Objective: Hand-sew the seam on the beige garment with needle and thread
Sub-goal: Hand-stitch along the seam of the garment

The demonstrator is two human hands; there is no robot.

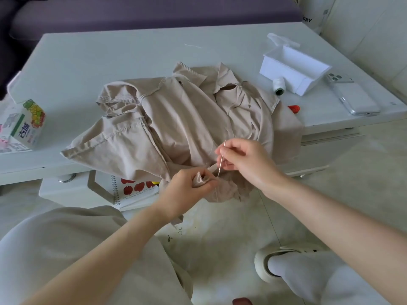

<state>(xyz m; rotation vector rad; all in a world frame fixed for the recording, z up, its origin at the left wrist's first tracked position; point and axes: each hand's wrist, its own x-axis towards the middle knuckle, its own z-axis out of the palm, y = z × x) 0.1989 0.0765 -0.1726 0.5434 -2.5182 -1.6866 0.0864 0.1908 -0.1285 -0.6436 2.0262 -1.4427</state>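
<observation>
The beige garment [176, 119] lies crumpled on the white table [88, 58] and hangs over its near edge. My left hand [187, 190] pinches a bunched fold of the garment's hem just below the table edge. My right hand [244, 159] pinches a thin silver needle [221, 157], which stands nearly upright with its tip at the fabric beside my left fingers. A pale thread [217, 192] trails down from the fold. A white thread spool [278, 85] lies on the table at the right.
A white open box [295, 69] and a phone [352, 95] sit at the table's right. A small red object [294, 108] lies by the garment. A drink carton [27, 124] stands at the left. A spiral notebook [134, 190] rests on the shelf below.
</observation>
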